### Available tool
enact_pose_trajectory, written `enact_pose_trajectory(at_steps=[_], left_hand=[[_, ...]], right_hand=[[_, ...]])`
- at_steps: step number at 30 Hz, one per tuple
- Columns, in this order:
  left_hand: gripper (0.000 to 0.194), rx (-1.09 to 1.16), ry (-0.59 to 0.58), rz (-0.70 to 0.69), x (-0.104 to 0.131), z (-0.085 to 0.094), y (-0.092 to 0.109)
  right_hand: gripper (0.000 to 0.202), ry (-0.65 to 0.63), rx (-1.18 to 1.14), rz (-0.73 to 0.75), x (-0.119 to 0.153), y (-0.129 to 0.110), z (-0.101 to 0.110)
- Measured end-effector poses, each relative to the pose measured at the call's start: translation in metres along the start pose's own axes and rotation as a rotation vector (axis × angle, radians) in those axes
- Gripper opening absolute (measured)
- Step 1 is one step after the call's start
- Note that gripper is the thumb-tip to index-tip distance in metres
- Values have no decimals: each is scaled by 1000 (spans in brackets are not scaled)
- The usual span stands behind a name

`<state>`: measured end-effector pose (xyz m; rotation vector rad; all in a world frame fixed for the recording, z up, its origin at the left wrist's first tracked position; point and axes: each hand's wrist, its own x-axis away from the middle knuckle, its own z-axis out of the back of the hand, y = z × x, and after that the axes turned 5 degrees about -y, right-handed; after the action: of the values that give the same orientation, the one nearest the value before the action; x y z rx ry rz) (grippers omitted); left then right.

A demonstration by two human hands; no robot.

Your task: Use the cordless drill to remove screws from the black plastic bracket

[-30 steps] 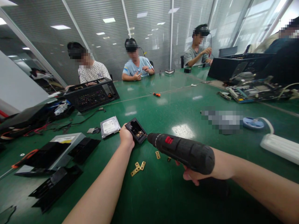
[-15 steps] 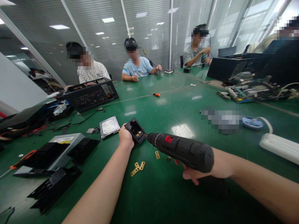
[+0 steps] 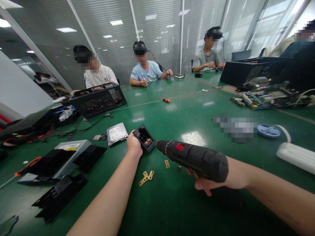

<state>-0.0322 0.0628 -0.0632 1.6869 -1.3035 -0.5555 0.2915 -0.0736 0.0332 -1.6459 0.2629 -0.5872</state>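
My left hand (image 3: pixel 134 144) grips a small black open box (image 3: pixel 140 132), tilted so that its inside faces me; brass-coloured parts (image 3: pixel 147 142) show within it. My right hand (image 3: pixel 209 183) is wrapped round a black cordless drill (image 3: pixel 194 159) with a red switch on top. The drill's tip points left and meets the near right edge of the box; whether it touches a screw I cannot tell. Several brass plates with holes (image 3: pixel 145 179) lie on the green table below the box, another brass plate (image 3: pixel 167 164) nearer the drill. A silver hard drive (image 3: pixel 117 133) lies left of my left hand.
Black plastic pieces (image 3: pixel 61 196), a silver metal case (image 3: pixel 81 149) and an orange-handled screwdriver (image 3: pixel 28 166) lie at left. Farther off are a black computer case (image 3: pixel 98 101) and a small orange screwdriver (image 3: pixel 166 100). At right is a white power strip (image 3: pixel 297 159). Several people sit beyond.
The whole view has shifted slightly. My hands keep the box and drill in nearly the same position. Across the table, the person in grey has lowered a raised hand.
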Motion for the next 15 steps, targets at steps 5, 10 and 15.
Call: enact_pose_trajectory(at_steps=[5,10,15], left_hand=[[28,7,-1,1,0,0,0],[28,20,-12,-4,3,-2,1],[28,30,-12,-14,6,-4,2]], right_hand=[[68,-15,23,10,0,-3,1],[66,-32,26,-8,0,-3,2],[74,-6,-2,-20,0,0,1]])
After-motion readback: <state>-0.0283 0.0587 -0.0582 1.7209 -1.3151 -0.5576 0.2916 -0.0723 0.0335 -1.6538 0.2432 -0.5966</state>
